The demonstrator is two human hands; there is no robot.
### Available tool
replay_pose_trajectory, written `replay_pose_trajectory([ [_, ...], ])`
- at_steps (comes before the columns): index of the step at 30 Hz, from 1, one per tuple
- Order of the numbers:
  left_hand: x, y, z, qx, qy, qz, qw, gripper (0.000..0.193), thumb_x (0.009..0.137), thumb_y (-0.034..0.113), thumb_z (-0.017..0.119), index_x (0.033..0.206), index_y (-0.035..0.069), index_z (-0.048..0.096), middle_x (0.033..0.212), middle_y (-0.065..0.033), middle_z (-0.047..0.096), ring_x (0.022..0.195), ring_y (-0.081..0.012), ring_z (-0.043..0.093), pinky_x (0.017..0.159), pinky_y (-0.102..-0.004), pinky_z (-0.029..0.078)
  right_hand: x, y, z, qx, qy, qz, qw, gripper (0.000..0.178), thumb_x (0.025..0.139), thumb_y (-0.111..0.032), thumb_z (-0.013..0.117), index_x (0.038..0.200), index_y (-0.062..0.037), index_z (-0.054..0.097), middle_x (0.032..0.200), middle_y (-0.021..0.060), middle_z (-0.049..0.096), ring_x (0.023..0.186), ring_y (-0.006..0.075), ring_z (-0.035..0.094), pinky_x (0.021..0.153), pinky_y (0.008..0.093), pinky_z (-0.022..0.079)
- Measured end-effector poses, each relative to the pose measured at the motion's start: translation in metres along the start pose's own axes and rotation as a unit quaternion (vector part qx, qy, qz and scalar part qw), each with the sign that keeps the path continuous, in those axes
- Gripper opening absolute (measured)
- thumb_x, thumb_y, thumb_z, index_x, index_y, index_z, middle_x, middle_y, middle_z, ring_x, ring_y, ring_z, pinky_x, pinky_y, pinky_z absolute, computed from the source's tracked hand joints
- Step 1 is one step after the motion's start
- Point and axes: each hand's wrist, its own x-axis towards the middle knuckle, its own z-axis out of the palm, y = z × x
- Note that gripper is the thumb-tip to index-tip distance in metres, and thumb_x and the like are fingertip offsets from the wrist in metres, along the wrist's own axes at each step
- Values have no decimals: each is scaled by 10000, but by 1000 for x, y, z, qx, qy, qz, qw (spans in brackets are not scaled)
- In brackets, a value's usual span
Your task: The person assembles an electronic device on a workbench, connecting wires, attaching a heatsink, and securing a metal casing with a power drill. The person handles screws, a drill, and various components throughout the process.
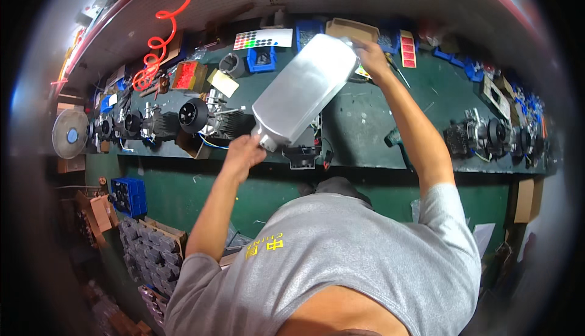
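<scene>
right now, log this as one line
left fingers: on silver casing, near end | right fingers: on casing, far end | casing: slanted over green bench

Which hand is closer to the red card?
Right. The right hand, at the far end of the silver cover, is just left of the red card; the left hand, at the near end, is much farther.
</scene>
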Motion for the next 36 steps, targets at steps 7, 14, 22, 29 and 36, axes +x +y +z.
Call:
replay_pose_trajectory([
  [7,-53,-97,27,-57,13,-64,996,321,976,339,742,1017,37,643,914,-79,697,841,-188,725,761,-337,638,11,-44,52,-157,-175,-82,968,513,893,-46,493,1377,-67,661,1316,207,690,1193,339,670,1077,398,488],
  [14,-54,-127,67,-110,68,-94,987,402,980,333,738,1146,-16,627,1058,-160,724,890,-201,714,806,-333,627,49,-7,99,-146,-267,-93,948,502,895,-20,497,1370,-43,659,1256,202,715,1163,285,675,1066,366,492],
  [22,-38,-150,94,-137,135,-117,974,420,974,341,747,1126,-31,627,1009,-147,721,850,-187,712,769,-313,628,61,24,121,-125,-311,-53,941,437,944,-57,501,1342,-58,682,1332,172,685,1235,290,645,1114,376,463],
  [29,-29,-145,110,-94,189,-115,971,424,966,338,756,1123,-43,655,983,-126,728,828,-166,707,749,-286,612,69,46,121,-113,-314,-25,943,449,941,-43,499,1346,-83,686,1336,159,688,1241,280,649,1114,362,469],
  [36,-25,-138,126,-85,223,-109,965,322,961,278,763,1049,-10,649,918,-88,725,770,-134,698,693,-268,607,73,66,126,-106,-318,-26,942,427,944,-73,521,1337,-84,689,1329,163,690,1238,314,646,1115,376,466],
])
